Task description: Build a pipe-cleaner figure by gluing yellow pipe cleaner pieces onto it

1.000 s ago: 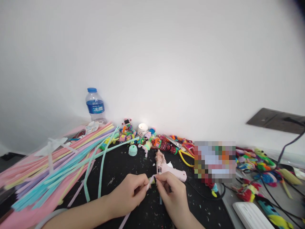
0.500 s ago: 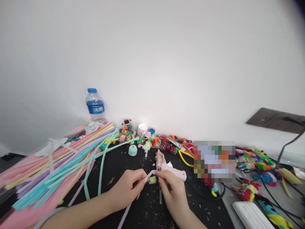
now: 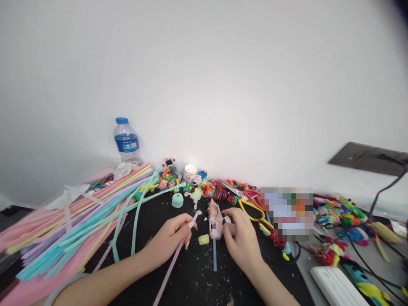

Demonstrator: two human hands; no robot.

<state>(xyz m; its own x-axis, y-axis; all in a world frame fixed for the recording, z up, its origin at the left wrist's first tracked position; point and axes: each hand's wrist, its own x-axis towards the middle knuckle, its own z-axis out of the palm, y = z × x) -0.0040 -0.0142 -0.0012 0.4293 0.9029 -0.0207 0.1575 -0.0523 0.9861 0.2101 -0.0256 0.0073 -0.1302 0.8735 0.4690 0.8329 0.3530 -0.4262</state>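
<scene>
Between the thumb and fingers of my left hand (image 3: 174, 238) is a lilac pipe cleaner (image 3: 168, 273), its top end bent into a small hook and its long tail running down toward me. My right hand (image 3: 242, 240) curls around the handle of a pale pink hot glue gun (image 3: 216, 225), which lies on the black mat with its nozzle pointing away. A clear glue stick (image 3: 214, 255) sticks out of its back. Between my hands, on the mat, rests a small pale yellow fuzzy piece (image 3: 203, 239). Farther back sits a mint-green coil (image 3: 177, 200).
Bundles of pastel pipe cleaners (image 3: 79, 221) cover the left side. Along the wall stand a water bottle (image 3: 126, 142), a paper cup (image 3: 190, 172) and several fuzzy figures. Yellow-handled scissors (image 3: 251, 210) lie behind my right hand. A white box-like device (image 3: 334, 285) and black cables (image 3: 361, 255) are at right.
My hands have moved apart. The left has kept the lilac pipe cleaner, its tip now hooked; the right has let go of it and moved right onto the glue gun, which has turned slightly.
</scene>
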